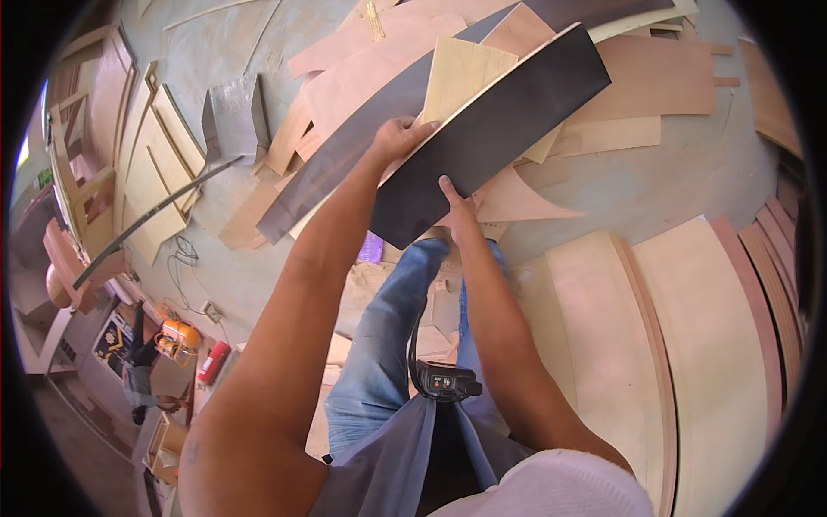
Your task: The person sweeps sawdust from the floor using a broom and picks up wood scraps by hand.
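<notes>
A long black-faced board [508, 125] is held up at a slant in front of me, its pale cut edge along the top. My left hand [403, 140] is closed on that upper edge near the board's lower left end. At the lower edge my right hand [458, 208] grips it, thumb on the black face and fingers hidden behind. Just beyond the board lies a pale plywood offcut [461, 73], partly covered by it. A long dark strip of board [332, 168] lies behind my left hand on a heap of scraps.
Pinkish plywood offcuts [655, 82] are heaped on the grey floor. Large plywood sheets [603, 327] are stacked at right. A metal dustpan-like piece [234, 116] and a loose black cable [183, 263] lie left. Another person [139, 379] is at lower left, near an orange machine [178, 336].
</notes>
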`<state>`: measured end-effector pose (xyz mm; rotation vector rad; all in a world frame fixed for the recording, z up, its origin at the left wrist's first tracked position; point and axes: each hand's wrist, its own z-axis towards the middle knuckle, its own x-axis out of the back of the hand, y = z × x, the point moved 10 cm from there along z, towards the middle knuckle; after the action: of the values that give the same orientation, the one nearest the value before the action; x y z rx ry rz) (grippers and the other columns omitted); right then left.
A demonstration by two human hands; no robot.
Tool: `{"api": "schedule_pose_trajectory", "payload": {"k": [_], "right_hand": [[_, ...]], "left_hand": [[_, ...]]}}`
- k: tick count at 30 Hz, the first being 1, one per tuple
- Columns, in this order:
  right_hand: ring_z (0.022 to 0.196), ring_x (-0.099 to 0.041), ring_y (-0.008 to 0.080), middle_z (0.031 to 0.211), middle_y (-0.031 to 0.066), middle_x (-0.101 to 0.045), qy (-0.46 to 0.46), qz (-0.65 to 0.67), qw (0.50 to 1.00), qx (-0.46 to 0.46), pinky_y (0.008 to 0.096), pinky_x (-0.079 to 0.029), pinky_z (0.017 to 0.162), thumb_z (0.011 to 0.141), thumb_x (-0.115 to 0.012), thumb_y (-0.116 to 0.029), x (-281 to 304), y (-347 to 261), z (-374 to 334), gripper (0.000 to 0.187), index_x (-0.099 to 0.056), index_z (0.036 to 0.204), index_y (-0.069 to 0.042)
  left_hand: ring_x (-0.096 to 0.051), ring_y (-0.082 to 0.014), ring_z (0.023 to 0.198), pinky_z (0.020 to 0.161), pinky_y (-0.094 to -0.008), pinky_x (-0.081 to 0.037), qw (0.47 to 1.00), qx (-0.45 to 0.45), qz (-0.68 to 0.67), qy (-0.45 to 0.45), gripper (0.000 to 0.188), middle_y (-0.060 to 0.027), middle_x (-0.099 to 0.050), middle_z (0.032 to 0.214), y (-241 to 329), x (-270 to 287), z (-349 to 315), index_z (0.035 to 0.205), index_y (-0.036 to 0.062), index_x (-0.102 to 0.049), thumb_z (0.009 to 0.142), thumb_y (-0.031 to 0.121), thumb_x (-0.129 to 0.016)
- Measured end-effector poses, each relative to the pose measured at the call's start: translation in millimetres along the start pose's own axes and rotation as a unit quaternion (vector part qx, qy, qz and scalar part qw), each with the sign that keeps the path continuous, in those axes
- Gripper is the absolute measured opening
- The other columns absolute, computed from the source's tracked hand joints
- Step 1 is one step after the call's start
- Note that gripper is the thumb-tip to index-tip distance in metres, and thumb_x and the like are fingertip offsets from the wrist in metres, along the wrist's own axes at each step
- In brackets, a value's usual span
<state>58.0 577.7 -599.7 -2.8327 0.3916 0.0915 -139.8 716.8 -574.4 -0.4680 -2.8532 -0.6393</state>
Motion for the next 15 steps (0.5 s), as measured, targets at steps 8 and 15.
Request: {"api": "schedule_pose_trajectory", "payload": {"k": [8, 15], "right_hand": [[0.117, -0.056, 0.0282, 0.13, 0.0187, -0.057, -0.04, -0.351, 0.935, -0.024, 0.0349, -0.044, 0.101, 0.073, -0.083, -0.042, 14.1, -52.6, -61.3, 0.086, -0.048, 0.133, 0.009], [0.109, -0.06, 0.0283, 0.12, 0.0176, -0.063, 0.099, -0.103, 0.964, 0.223, 0.036, -0.045, 0.098, 0.083, -0.075, -0.035, -3.3, -75.1, -177.2, 0.063, -0.057, 0.123, 0.01]], "left_hand": [[-0.061, -0.0332, 0.111, 0.096, -0.038, -0.047, 0.987, -0.122, 0.097, 0.032, 0.106, -0.0235, -0.064, 0.117, 41.1, 5.0, -63.3, 0.131, -0.0029, -0.048, 0.055, 0.063, -0.081], [-0.065, -0.0347, 0.103, 0.092, -0.0373, -0.049, 0.994, -0.085, -0.005, 0.073, 0.086, -0.0264, -0.066, 0.11, 33.0, 33.2, -147.8, 0.116, -0.0073, -0.061, 0.059, 0.054, -0.082]]}}
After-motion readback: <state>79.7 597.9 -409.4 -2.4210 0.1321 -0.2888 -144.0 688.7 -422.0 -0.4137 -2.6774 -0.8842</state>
